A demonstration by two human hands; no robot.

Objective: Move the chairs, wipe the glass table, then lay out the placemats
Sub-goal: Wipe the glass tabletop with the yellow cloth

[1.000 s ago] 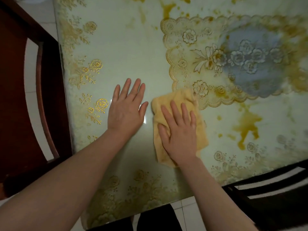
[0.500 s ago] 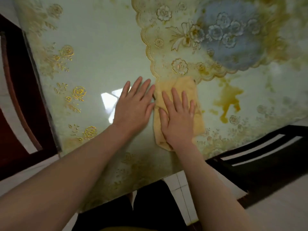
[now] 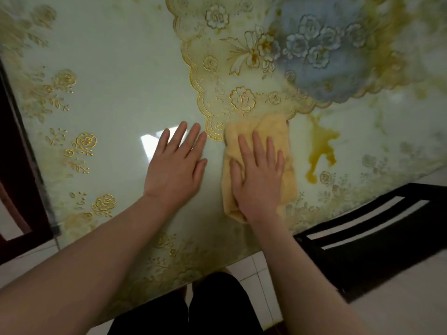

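The glass table (image 3: 116, 76) has a pale green top with gold flower patterns. A folded yellow cloth (image 3: 285, 141) lies flat on it near the front edge. My right hand (image 3: 257, 175) presses flat on the cloth with fingers spread. My left hand (image 3: 176, 165) rests flat on the bare glass just left of the cloth, holding nothing. A lacy gold-edged placemat (image 3: 242, 76) with blue flowers lies beyond the cloth, its edge touching it. A yellow-brown stain (image 3: 320, 143) sits to the right of the cloth.
A dark wooden chair (image 3: 377, 240) stands at the table's front right edge. Another reddish chair (image 3: 14, 165) stands against the left edge. White floor tiles (image 3: 254, 274) and my dark trousers (image 3: 212, 308) show below the table's front edge.
My right hand has slid the cloth to the right along the front edge, and the two hands have come apart. My view has shifted left and back, so the table appears further right.
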